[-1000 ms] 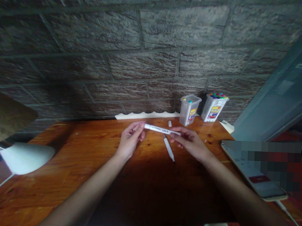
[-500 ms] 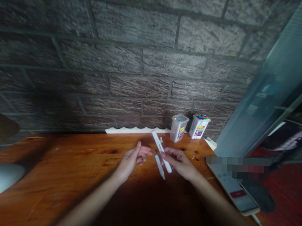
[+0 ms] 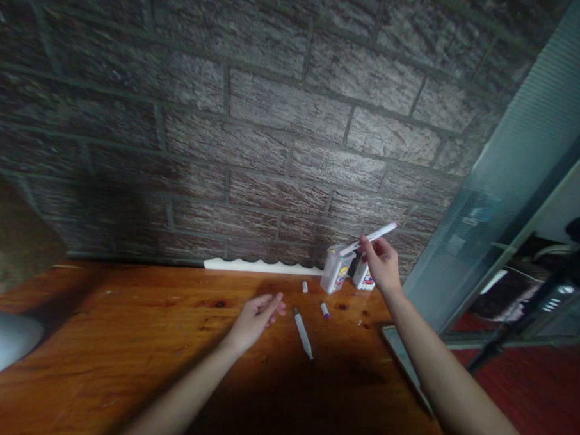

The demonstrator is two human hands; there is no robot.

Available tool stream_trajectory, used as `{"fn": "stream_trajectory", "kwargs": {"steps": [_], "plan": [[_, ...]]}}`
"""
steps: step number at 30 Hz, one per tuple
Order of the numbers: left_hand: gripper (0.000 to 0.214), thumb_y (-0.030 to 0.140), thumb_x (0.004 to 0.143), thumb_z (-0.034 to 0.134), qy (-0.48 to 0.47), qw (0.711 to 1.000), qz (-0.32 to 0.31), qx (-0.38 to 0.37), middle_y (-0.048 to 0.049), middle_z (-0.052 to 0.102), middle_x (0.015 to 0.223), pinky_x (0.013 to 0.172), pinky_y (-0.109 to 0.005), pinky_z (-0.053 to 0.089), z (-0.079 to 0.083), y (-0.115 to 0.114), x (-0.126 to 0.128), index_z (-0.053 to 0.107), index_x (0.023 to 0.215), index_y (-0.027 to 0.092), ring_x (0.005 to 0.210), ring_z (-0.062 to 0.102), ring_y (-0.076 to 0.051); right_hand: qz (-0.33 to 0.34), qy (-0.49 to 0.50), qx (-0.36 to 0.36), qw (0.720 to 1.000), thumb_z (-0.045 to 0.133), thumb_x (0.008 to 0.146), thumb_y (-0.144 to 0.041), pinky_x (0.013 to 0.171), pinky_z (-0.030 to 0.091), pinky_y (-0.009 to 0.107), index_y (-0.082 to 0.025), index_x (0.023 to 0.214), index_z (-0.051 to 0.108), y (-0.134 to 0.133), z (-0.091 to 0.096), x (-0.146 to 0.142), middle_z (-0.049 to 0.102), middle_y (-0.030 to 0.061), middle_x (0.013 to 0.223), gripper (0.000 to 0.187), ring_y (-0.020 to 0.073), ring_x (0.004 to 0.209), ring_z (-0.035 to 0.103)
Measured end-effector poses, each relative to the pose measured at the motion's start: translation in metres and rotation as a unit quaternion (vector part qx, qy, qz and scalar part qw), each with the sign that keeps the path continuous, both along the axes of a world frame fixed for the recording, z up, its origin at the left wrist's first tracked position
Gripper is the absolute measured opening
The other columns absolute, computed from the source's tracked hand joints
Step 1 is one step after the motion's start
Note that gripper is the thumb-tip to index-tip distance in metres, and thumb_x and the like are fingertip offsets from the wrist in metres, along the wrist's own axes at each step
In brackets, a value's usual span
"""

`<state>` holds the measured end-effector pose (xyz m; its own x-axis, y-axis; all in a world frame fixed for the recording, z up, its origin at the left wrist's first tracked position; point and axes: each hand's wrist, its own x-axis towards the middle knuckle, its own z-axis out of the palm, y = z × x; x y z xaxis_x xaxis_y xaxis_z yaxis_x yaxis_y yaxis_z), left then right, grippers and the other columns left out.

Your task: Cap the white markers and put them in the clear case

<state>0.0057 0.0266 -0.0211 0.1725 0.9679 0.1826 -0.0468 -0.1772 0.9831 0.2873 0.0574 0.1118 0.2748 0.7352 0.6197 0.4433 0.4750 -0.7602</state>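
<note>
My right hand pinches a white marker with a pinkish-purple end. It is raised and tilted, its lower end at the rim of the left clear marker box. Behind my right hand stands a second marker box, mostly covered. My left hand hovers over the table, fingers loosely bent, holding nothing. Just right of it lies an uncapped grey-white marker. Two loose caps rest beyond that marker: a white cap and a cap with a purple end.
The wooden table meets a stone-block wall. A white wavy-edged strip lies along the wall. On the right, a flat device is partly under my right arm. A pale rounded object sits at the left edge.
My right hand has carried the white marker up and right, from above the table to the left box. My left hand's fingers have curled inward. The purple-ended cap now shows on the table.
</note>
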Motion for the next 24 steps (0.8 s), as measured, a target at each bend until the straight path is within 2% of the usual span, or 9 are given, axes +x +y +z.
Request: {"fn": "stream_trajectory", "kwargs": {"steps": [1,3,5,8,10,15,19,21,24], "plan": [[0.050,0.062,0.080,0.060,0.001,1.000,-0.001,0.002,-0.0051,0.067,0.070,0.049,-0.022,0.036,0.001,0.000,0.000,0.068,0.079,0.012,0.055,0.049,-0.011,-0.039,-0.065,-0.002,0.997,0.059,0.083,-0.053,0.056,0.044,0.026,-0.018,0.083,0.061,0.007,0.011,0.004,0.065,0.0026,0.071,0.036,0.0144,0.059,0.057],[0.050,0.061,0.081,0.059,0.007,1.000,-0.006,0.009,-0.0048,0.067,0.069,0.050,-0.022,0.036,0.001,-0.001,0.001,0.068,0.077,0.013,0.055,0.048,-0.011,-0.107,-0.188,-0.041,0.975,0.060,0.085,-0.043,0.065,0.046,0.026,-0.017,0.099,0.062,0.019,0.025,0.009,0.070,0.0053,0.081,0.030,0.0168,0.070,0.063],[0.050,0.062,0.081,0.058,0.012,1.000,-0.012,0.017,-0.0047,0.066,0.068,0.050,-0.022,0.036,0.001,-0.001,0.002,0.068,0.076,0.013,0.054,0.048,-0.011,-0.126,-0.259,-0.099,0.953,0.059,0.085,-0.034,0.069,0.046,0.026,-0.016,0.109,0.061,0.026,0.029,0.008,0.073,0.0071,0.087,0.030,0.0181,0.075,0.067],[0.050,0.062,0.082,0.057,0.015,1.000,-0.012,0.023,-0.0047,0.066,0.069,0.050,-0.023,0.036,0.000,0.001,0.002,0.067,0.076,0.013,0.054,0.048,-0.011,-0.083,-0.298,-0.172,0.935,0.056,0.088,-0.035,0.064,0.046,0.025,-0.017,0.094,0.067,0.030,0.023,0.001,0.071,0.0050,0.069,0.021,0.0179,0.064,0.068],[0.051,0.063,0.081,0.057,0.016,1.000,-0.009,0.024,-0.0048,0.067,0.069,0.050,-0.023,0.036,-0.001,0.001,0.001,0.067,0.076,0.014,0.053,0.048,-0.011,-0.045,-0.315,-0.215,0.923,0.052,0.091,-0.041,0.061,0.045,0.023,-0.018,0.082,0.068,0.030,0.017,-0.004,0.066,0.0022,0.055,0.029,0.0165,0.054,0.066],[0.050,0.063,0.080,0.057,0.037,0.999,-0.023,0.029,-0.0052,0.067,0.070,0.053,-0.024,0.039,0.004,-0.004,0.001,0.067,0.078,0.014,0.055,0.050,-0.012,0.001,-0.326,-0.273,0.905,0.053,0.091,-0.045,0.055,0.044,0.022,-0.018,0.074,0.068,0.034,0.011,-0.008,0.062,0.0007,0.048,0.035,0.0155,0.045,0.064],[0.043,0.057,0.081,0.058,0.080,0.992,-0.075,0.058,-0.0039,0.068,0.073,0.059,-0.025,0.042,0.007,-0.009,0.003,0.066,0.081,0.015,0.061,0.053,-0.013,0.025,-0.318,-0.273,0.908,0.059,0.087,-0.038,0.052,0.044,0.021,-0.018,0.071,0.070,0.037,0.009,-0.001,0.068,0.0017,0.057,0.028,0.0145,0.047,0.064],[0.040,0.056,0.083,0.057,0.100,0.989,-0.087,0.067,-0.0031,0.067,0.073,0.060,-0.025,0.043,0.007,-0.011,0.004,0.065,0.080,0.017,0.061,0.053,-0.014,0.011,-0.299,-0.242,0.923,0.058,0.086,-0.033,0.054,0.045,0.020,-0.018,0.082,0.072,0.034,0.006,0.001,0.073,0.0025,0.071,0.021,0.0127,0.049,0.064],[0.039,0.054,0.085,0.055,0.128,0.984,-0.086,0.085,-0.0023,0.068,0.073,0.061,-0.025,0.043,0.004,-0.010,0.004,0.066,0.080,0.018,0.060,0.054,-0.014,-0.039,-0.255,-0.163,0.952,0.048,0.091,-0.034,0.060,0.047,0.023,-0.017,0.103,0.068,0.021,-0.006,-0.003,0.074,0.0076,0.097,0.029,0.0122,0.058,0.065]]}}
